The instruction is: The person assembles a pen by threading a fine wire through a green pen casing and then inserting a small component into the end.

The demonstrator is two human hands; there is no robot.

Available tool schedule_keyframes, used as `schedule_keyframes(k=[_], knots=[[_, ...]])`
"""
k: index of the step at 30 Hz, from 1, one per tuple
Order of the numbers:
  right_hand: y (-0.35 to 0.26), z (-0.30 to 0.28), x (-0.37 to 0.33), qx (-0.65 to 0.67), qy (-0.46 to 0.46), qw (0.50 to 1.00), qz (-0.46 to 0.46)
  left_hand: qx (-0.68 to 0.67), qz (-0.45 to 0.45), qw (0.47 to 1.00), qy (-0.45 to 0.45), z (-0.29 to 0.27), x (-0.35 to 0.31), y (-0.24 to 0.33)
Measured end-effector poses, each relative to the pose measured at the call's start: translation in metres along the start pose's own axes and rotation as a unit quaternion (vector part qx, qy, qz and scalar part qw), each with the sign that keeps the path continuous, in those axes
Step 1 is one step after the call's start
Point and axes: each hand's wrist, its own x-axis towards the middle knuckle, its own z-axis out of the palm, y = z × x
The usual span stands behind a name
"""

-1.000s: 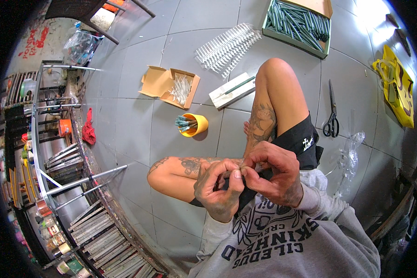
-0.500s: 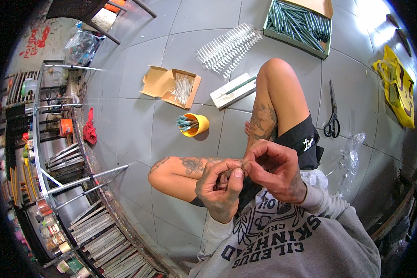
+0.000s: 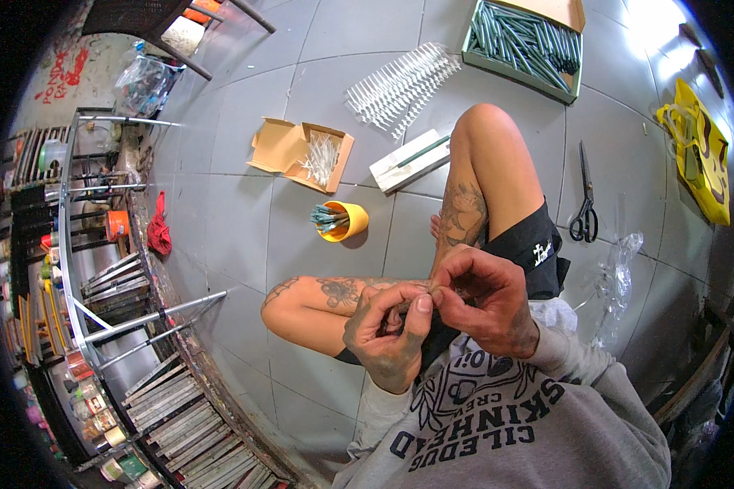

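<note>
My left hand (image 3: 390,332) and my right hand (image 3: 485,300) meet above my lap, thumbs and forefingers pinched together at the tips. Whatever lies between the fingertips is too small or too hidden to name. Beyond my knees stands a yellow cup (image 3: 353,222) of dark green pen-like sticks, tilted toward the left. An opened cardboard box (image 3: 338,167) behind it holds thin clear-white pieces. To its right, a dark green stick (image 3: 422,151) rests on a white box (image 3: 401,173). Rows of white plastic pieces (image 3: 404,88) lie farther back.
A green box (image 3: 520,88) full of dark green sticks sits at the far right. Black scissors (image 3: 584,200), crumpled clear plastic (image 3: 620,281) and a yellow bag (image 3: 697,155) lie on the right. A metal frame (image 3: 98,334) and a rack of paint jars stand at left, near a red cloth (image 3: 159,228).
Both hands stay almost in place, with only a very slight shift of the pinched fingers. Nothing else has visibly moved.
</note>
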Motion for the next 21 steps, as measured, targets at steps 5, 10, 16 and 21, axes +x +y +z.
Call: schedule_keyframes(k=[5, 10, 16, 21], knots=[[-0.0004, -0.0008, 0.0011, -0.022, 0.008, 1.0, -0.005, 0.002, 0.014, 1.0, -0.006, 0.0005, -0.0005, -0.0008], [0.0039, 0.0007, 0.0016, -0.016, 0.011, 1.0, -0.021, -0.007, 0.018, 1.0, -0.019, 0.0035, 0.0001, 0.0008], [0.0065, 0.0011, 0.002, -0.011, 0.013, 0.999, -0.041, -0.056, -0.035, 0.997, -0.028, 0.0057, -0.002, 0.0012], [0.0066, 0.0025, 0.0015, 0.021, 0.006, 0.999, -0.035, -0.069, -0.05, 0.996, -0.023, 0.0055, -0.003, -0.0012]])
